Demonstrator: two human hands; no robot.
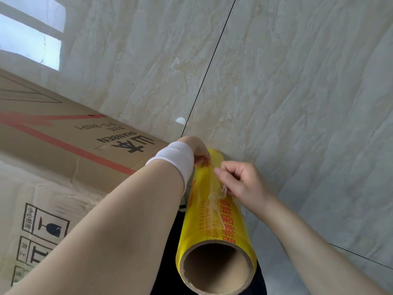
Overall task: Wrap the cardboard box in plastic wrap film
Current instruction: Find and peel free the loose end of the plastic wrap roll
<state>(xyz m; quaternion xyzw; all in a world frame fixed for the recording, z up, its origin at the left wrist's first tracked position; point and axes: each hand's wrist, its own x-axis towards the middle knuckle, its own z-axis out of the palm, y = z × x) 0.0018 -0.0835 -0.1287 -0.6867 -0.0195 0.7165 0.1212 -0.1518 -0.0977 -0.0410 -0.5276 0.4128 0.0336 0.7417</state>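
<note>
The box (63, 145) lies on its side on the tiled floor (297, 81), filling the left of the view, and no wrap shows on its visible faces. The roll (214, 226) of yellow-labelled wrap stands just beside the box's near corner. Its open cardboard core points up at the camera and its far end points down toward the floor.

Both hands work at the far end of the roll. The right hand (244, 182) is curled, with thumb and forefinger pinching a lifted strip of film (221, 194) that trails loose and crinkled down the roll's side. The left hand (198, 150), with a white wristband (174, 158) on its wrist, is mostly hidden behind the wrist. Its fingertips look closed on the same film edge at the top of the strip. The job looks to be at its start, with the free edge only now being lifted.

The film is likely thin, clingy and easy to tear or bunch, so it is best taken across its full width with both hands, not at one corner. The roll seems stiff and fairly heavy, and is best gripped by the core ends. The box looks large, rigid and light for its size, with corners that could snag the film.
</note>
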